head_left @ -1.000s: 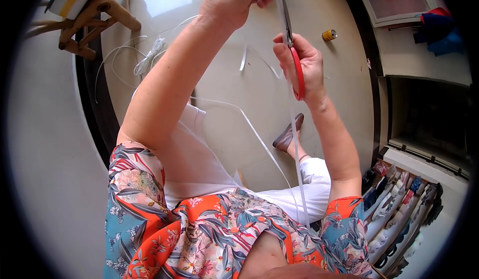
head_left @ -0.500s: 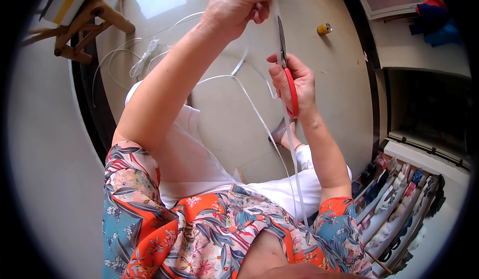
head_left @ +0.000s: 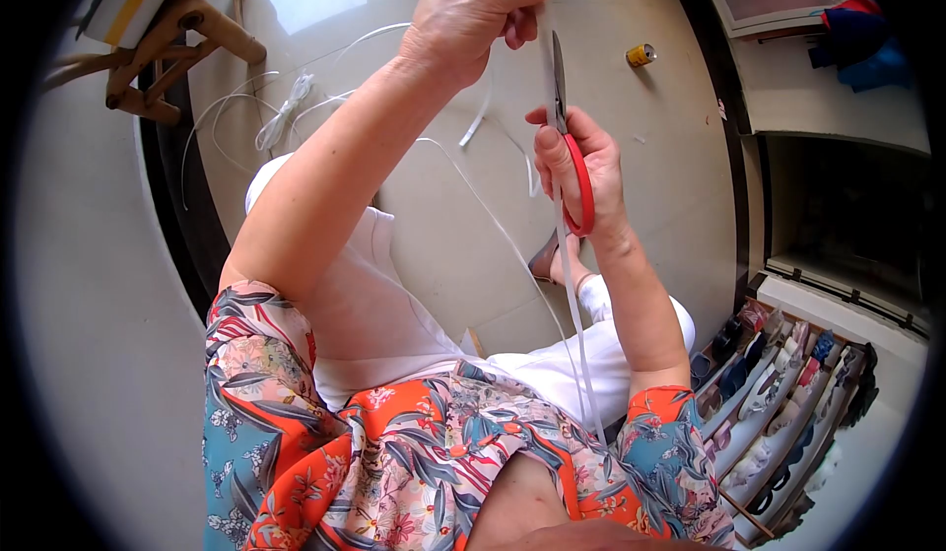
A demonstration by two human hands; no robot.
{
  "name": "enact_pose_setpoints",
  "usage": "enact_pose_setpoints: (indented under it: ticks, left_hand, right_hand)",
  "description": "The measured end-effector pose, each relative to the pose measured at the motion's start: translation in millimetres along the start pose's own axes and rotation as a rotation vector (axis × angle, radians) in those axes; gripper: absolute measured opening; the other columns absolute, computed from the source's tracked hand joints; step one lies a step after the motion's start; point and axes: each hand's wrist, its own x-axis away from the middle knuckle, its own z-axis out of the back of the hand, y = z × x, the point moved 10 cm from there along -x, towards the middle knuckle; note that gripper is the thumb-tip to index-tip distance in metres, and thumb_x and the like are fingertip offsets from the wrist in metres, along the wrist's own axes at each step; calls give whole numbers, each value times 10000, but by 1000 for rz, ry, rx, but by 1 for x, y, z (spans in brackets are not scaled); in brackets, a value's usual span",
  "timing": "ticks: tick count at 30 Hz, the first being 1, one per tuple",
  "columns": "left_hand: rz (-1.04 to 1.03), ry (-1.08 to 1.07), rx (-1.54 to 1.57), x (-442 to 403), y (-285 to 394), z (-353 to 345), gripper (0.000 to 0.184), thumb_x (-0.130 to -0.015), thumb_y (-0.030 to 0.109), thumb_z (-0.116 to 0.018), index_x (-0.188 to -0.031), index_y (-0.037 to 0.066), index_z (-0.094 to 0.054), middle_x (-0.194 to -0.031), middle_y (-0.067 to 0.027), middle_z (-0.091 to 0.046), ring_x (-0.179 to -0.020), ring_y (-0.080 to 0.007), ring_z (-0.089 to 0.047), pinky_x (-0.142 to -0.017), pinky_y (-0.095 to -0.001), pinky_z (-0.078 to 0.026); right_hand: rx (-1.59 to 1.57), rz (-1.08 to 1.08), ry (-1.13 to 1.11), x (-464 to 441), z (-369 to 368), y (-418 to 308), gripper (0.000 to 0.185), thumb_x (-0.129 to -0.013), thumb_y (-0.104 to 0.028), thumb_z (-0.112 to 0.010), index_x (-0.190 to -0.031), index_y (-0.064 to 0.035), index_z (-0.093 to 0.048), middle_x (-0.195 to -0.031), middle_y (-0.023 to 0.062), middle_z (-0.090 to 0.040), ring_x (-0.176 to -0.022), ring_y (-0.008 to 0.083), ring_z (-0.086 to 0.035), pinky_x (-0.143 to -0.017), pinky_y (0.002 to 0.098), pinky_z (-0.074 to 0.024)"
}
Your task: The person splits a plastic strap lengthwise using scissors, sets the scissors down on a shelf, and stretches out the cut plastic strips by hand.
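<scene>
At the top of the head view, my left hand [head_left: 473,9] pinches a flat white plastic strap [head_left: 545,17] between thumb and fingers. Below it, my right hand [head_left: 591,162] is closed around scissors with red handles [head_left: 582,196]. Their metal blades [head_left: 559,68] point up along the strap, and the gap between them is hard to make out. The strap runs down past my right hand towards my lap, its lower end hidden near my shirt. A second length of white strap [head_left: 493,216] trails from the floor to my lap.
On the tiled floor lie a tied bundle of white strap [head_left: 286,112], loose strap pieces [head_left: 475,127] and a yellow can [head_left: 641,55]. A wooden stool [head_left: 197,29] stands at upper left. Shoes fill a rack [head_left: 788,403] at lower right, below a dark recess [head_left: 847,226].
The scissors and my right hand have barely shifted, with the red handle slightly lower. The strap trailing across the floor has moved left and down. My left hand keeps its pinch.
</scene>
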Motion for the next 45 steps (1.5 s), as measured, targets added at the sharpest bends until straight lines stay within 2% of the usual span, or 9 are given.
enact_pose_setpoints:
  ticks: [13,16,19,22,28,34,37,40,45]
  left_hand:
    - [41,20,-33,7,-2,-7,96,-837,87,-641,-814,22,-574,-628,-43,-572,-483,-113,-531,-440,-209,-403]
    - [29,-4,-80,7,-10,-6,139,-823,113,-662,-832,-4,-587,-633,-43,-550,-487,-109,-510,-451,-225,-368]
    - [125,-42,18,1,-21,-8,135,-832,114,-654,-845,-3,-587,-632,-36,-544,-484,-106,-501,-456,-225,-367]
    - [116,-37,-1,-5,-23,-5,138,-829,109,-656,-836,-7,-582,-631,-36,-545,-488,-111,-499,-464,-226,-377]
    - [131,2,-96,4,-36,-8,128,-826,100,-662,-785,15,-575,-625,-38,-541,-503,-120,-498,-477,-225,-386]
    - [124,6,-140,8,-36,-11,132,-836,108,-653,-783,17,-573,-625,-43,-544,-502,-121,-496,-475,-227,-385]
    - [157,-8,-98,8,-41,-9,137,-790,94,-682,-777,-8,-591,-639,-58,-569,-511,-129,-540,-459,-229,-385]
    - [250,-57,-33,4,-45,-8,115,-838,106,-647,-819,16,-580,-628,-35,-549,-517,-112,-507,-484,-224,-386]
    - [197,7,-102,-2,-45,7,119,-833,115,-657,-812,24,-583,-636,-37,-561,-522,-115,-526,-490,-228,-401]
  right_hand:
    - [-36,-44,-12,5,2,4,319,-887,-292,-613,-965,12,-554,-546,-45,-439,-401,27,-364,-369,181,-282]
    - [-36,-74,-3,11,3,6,315,-886,-294,-613,-951,10,-556,-529,-50,-426,-393,24,-356,-363,180,-279]
    - [-79,-108,45,18,8,10,277,-845,-299,-676,-892,-36,-606,-564,-90,-417,-500,-1,-335,-438,170,-259]
    - [-82,-88,-10,21,7,19,296,-890,-280,-609,-958,3,-559,-538,-54,-437,-412,21,-371,-371,177,-287]
    - [-21,-64,26,17,16,17,302,-879,-289,-624,-959,-4,-566,-542,-61,-437,-431,16,-375,-381,172,-287]
    - [-40,-145,9,19,20,31,278,-874,-286,-632,-932,-19,-581,-554,-74,-425,-436,8,-356,-381,175,-270]
    - [-71,-109,22,21,19,28,279,-867,-290,-643,-931,-25,-583,-557,-80,-417,-437,0,-339,-383,174,-254]
    - [-47,-118,12,23,21,31,283,-858,-296,-654,-929,-31,-585,-567,-86,-416,-440,-5,-327,-382,174,-245]
    - [8,-130,30,24,23,36,284,-850,-303,-665,-937,-42,-596,-585,-101,-419,-466,-9,-318,-406,168,-232]
